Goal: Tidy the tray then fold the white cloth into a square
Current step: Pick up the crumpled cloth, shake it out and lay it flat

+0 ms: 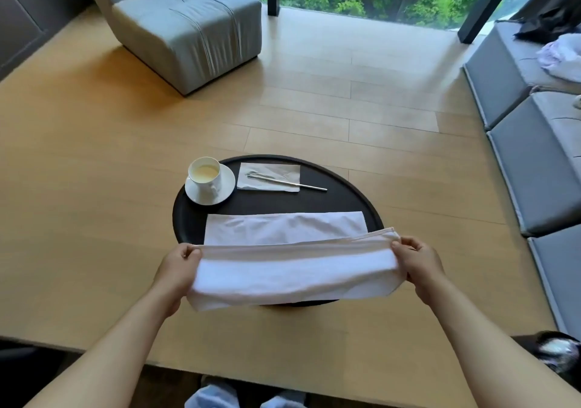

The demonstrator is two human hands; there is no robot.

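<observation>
While the tray [188,219] sat on the wooden surface [94,187], both hands held the cloth [292,269] over its near edge. Each grip was pinched on an end of the cloth's folded upper hem, the left hand [179,269] at one end, the right hand [418,263] at the other. The cloth's far part lay flat on the tray. Toward the tray's far side stood a cup [205,175] on a saucer [226,187], and beside it a spoon [289,182] across a napkin [270,172].
</observation>
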